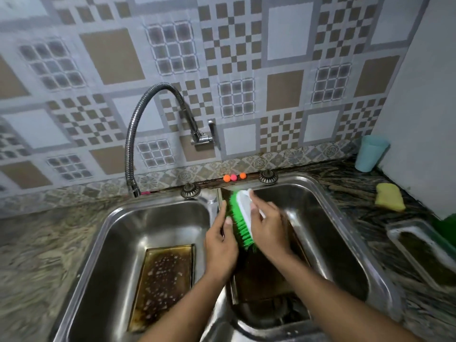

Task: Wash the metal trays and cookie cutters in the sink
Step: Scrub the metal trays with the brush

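A flexible ribbed chrome faucet (138,134) arches off the checkered brown-and-grey tiled wall (246,45), up and left of the fingers. Three small orange and pink balls (234,177) sit on the ledge just beyond the fingertips. Far right of the fingers, a yellow sponge (390,196) lies on the dark marbled stone counter (355,183), with a pale blue plastic cup (371,153) standing behind it.

Green-bristled white brush (243,218), yellow sponge (389,196), checkered brown-grey wall tiles (229,43).

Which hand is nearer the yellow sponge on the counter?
Right. The right hand grips the brush over the right basin, closer to the yellow sponge; the left hand holds the tray's edge, farther left.
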A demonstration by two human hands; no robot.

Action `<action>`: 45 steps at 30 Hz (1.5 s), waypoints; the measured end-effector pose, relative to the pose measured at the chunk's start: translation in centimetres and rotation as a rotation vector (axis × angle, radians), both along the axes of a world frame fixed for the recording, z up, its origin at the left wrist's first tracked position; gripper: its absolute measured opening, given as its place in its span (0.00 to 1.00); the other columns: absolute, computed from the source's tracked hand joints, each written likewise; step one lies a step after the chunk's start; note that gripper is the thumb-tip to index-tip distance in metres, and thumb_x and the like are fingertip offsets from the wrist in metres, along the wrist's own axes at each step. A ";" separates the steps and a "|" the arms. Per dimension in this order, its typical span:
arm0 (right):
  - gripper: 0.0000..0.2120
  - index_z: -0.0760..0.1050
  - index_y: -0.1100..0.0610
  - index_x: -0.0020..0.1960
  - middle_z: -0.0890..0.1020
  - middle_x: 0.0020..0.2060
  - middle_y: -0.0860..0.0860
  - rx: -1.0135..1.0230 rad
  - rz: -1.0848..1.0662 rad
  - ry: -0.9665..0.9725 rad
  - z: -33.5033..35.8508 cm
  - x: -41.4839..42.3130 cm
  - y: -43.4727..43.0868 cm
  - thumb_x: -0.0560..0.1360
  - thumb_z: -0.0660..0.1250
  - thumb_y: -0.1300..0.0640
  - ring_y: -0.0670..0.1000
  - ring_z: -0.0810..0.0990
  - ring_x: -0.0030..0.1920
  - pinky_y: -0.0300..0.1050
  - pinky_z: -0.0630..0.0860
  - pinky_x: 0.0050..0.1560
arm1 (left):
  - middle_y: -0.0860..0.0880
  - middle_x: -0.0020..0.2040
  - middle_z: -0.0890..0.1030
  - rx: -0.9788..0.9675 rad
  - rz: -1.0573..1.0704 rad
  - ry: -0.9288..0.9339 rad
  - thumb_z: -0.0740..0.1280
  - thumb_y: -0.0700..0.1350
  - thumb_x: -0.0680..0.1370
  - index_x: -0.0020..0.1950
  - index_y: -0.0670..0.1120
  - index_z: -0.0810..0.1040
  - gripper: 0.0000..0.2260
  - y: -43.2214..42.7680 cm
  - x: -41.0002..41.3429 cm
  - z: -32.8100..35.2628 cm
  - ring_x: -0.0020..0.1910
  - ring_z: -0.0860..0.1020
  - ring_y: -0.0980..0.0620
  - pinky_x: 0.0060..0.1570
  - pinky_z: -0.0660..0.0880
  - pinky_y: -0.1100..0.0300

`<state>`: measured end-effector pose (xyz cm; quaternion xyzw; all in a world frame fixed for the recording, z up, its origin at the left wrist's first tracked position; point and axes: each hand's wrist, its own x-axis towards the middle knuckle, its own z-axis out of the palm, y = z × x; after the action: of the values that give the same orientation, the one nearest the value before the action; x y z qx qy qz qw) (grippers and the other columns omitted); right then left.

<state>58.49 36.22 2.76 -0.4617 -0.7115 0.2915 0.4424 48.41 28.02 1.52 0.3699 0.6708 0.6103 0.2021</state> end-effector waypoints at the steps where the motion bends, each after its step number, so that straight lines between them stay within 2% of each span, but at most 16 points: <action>1: 0.17 0.78 0.48 0.67 0.84 0.55 0.55 -0.102 -0.082 -0.005 -0.4 0.1 0.9 0.80 0.64 0.55 0.55 0.83 0.54 0.43 0.75 0.50 | 0.55 0.70 0.77 0.009 -0.022 -0.013 0.61 0.44 0.85 0.75 0.56 0.71 0.18 -0.3 -0.5 0.0 0.68 0.76 0.58 0.70 0.73 0.54; 5: 0.17 0.78 0.49 0.67 0.85 0.53 0.55 -0.062 -0.079 0.034 0.5 -2.9 -1.5 0.79 0.64 0.55 0.55 0.83 0.53 0.46 0.78 0.52 | 0.56 0.69 0.78 0.002 -0.005 -0.048 0.61 0.48 0.83 0.72 0.61 0.74 0.18 -0.6 -2.4 0.3 0.68 0.77 0.51 0.68 0.75 0.45; 8: 0.19 0.78 0.49 0.67 0.84 0.49 0.56 0.028 0.009 -0.048 -0.6 -3.8 -2.9 0.78 0.63 0.55 0.55 0.83 0.49 0.46 0.78 0.49 | 0.55 0.56 0.85 -0.030 0.034 -0.086 0.61 0.51 0.82 0.67 0.70 0.73 0.17 -1.1 -4.9 -1.0 0.43 0.82 0.53 0.49 0.80 0.53; 11: 0.18 0.78 0.47 0.66 0.85 0.54 0.58 -0.198 -0.209 -0.032 -1.9 -3.1 -1.6 0.78 0.63 0.55 0.60 0.83 0.53 0.50 0.80 0.52 | 0.56 0.42 0.84 -0.005 -0.001 -0.045 0.61 0.46 0.84 0.71 0.66 0.73 0.18 -1.8 -5.4 -0.4 0.28 0.68 0.56 0.33 0.66 0.63; 14: 0.18 0.79 0.48 0.67 0.85 0.50 0.54 0.021 0.012 -0.007 -1.0 -5.3 -6.1 0.78 0.63 0.52 0.52 0.83 0.49 0.46 0.80 0.49 | 0.63 0.54 0.83 -0.004 0.072 -0.073 0.61 0.40 0.84 0.73 0.54 0.73 0.18 -1.7 -6.6 -0.1 0.33 0.75 0.70 0.38 0.70 0.75; 17: 0.16 0.79 0.50 0.66 0.86 0.53 0.55 -0.058 -0.076 -0.036 -2.6 -4.4 -5.5 0.79 0.64 0.54 0.56 0.84 0.52 0.46 0.79 0.50 | 0.69 0.36 0.80 -0.009 0.064 -0.089 0.61 0.41 0.85 0.73 0.54 0.73 0.18 -2.6 -7.9 -0.2 0.28 0.68 0.64 0.31 0.66 0.74; 20: 0.17 0.78 0.47 0.67 0.85 0.52 0.53 -0.102 -0.113 -0.002 -1.9 -5.2 -6.9 0.79 0.63 0.53 0.54 0.83 0.50 0.46 0.80 0.49 | 0.75 0.41 0.80 -0.010 0.064 -0.083 0.61 0.40 0.84 0.71 0.56 0.73 0.17 -2.7 -8.1 0.4 0.31 0.72 0.68 0.35 0.68 0.77; 22: 0.19 0.78 0.48 0.68 0.84 0.47 0.52 0.033 0.054 -0.004 -1.3 -6.5 -9.7 0.79 0.62 0.52 0.50 0.82 0.45 0.44 0.78 0.45 | 0.68 0.50 0.84 -0.016 0.100 -0.164 0.62 0.40 0.84 0.71 0.55 0.74 0.18 -2.4 -8.7 -0.1 0.33 0.72 0.65 0.36 0.70 0.72; 25: 0.18 0.77 0.47 0.68 0.84 0.49 0.55 -0.086 -0.083 -0.013 -3.0 -4.6 -7.9 0.79 0.64 0.56 0.54 0.83 0.47 0.47 0.79 0.47 | 0.68 0.39 0.83 -0.006 0.100 -0.229 0.62 0.41 0.85 0.73 0.52 0.74 0.17 -3.2 -9.3 -0.9 0.36 0.68 0.54 0.32 0.67 0.65; 27: 0.18 0.76 0.46 0.68 0.84 0.49 0.55 -0.149 -0.173 -0.004 -3.4 -4.4 -7.9 0.79 0.65 0.56 0.56 0.83 0.47 0.50 0.80 0.47 | 0.63 0.34 0.82 0.012 0.108 -0.214 0.62 0.42 0.85 0.73 0.52 0.74 0.17 -3.7 -8.9 -0.2 0.30 0.64 0.54 0.28 0.63 0.67; 30: 0.20 0.74 0.44 0.70 0.81 0.44 0.49 0.012 0.062 -0.025 -3.0 -5.6 -11.9 0.79 0.64 0.55 0.48 0.80 0.42 0.45 0.79 0.39 | 0.52 0.46 0.84 -0.007 0.139 -0.208 0.62 0.40 0.84 0.72 0.51 0.75 0.17 -3.2 -9.0 -0.2 0.25 0.63 0.61 0.26 0.64 0.70; 32: 0.20 0.71 0.39 0.70 0.80 0.46 0.48 -0.063 0.004 -0.034 -4.2 -4.2 -11.3 0.80 0.64 0.54 0.46 0.80 0.42 0.46 0.81 0.38 | 0.54 0.51 0.84 0.009 0.146 -0.228 0.61 0.40 0.84 0.73 0.50 0.75 0.17 -3.5 -9.4 -0.6 0.25 0.66 0.63 0.26 0.65 0.73; 34: 0.20 0.69 0.39 0.68 0.82 0.50 0.51 -0.201 -0.146 0.020 -5.3 -3.1 -10.1 0.80 0.65 0.55 0.46 0.80 0.45 0.49 0.83 0.42 | 0.61 0.45 0.84 0.025 0.139 -0.240 0.61 0.40 0.84 0.74 0.49 0.74 0.17 -3.8 -9.2 -0.5 0.27 0.66 0.63 0.27 0.65 0.73; 38: 0.19 0.75 0.45 0.70 0.80 0.45 0.46 -0.008 0.027 -0.005 -4.1 -4.9 -13.4 0.80 0.65 0.55 0.46 0.79 0.41 0.44 0.79 0.37 | 0.68 0.31 0.79 -0.032 0.147 -0.186 0.61 0.41 0.85 0.71 0.52 0.76 0.16 -3.2 -8.8 -0.6 0.27 0.64 0.62 0.26 0.65 0.72; 41: 0.20 0.71 0.37 0.68 0.81 0.48 0.48 -0.198 -0.119 0.002 -6.1 -2.7 -11.6 0.80 0.64 0.54 0.47 0.79 0.45 0.52 0.82 0.43 | 0.70 0.29 0.77 -0.006 0.144 -0.216 0.61 0.40 0.85 0.72 0.52 0.74 0.17 -3.7 -9.1 -0.8 0.30 0.65 0.62 0.29 0.66 0.75; 45: 0.20 0.74 0.41 0.70 0.80 0.44 0.46 -0.055 -0.008 -0.003 -4.5 -4.3 -13.4 0.80 0.64 0.53 0.45 0.79 0.42 0.44 0.79 0.39 | 0.58 0.33 0.82 -0.033 0.152 -0.202 0.62 0.42 0.84 0.72 0.53 0.76 0.17 -3.4 -8.6 -1.0 0.26 0.61 0.59 0.25 0.61 0.70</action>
<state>54.19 22.79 -1.74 -0.4768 -0.7021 0.3085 0.4296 39.82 24.61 0.52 0.2513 0.6831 0.6468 0.2277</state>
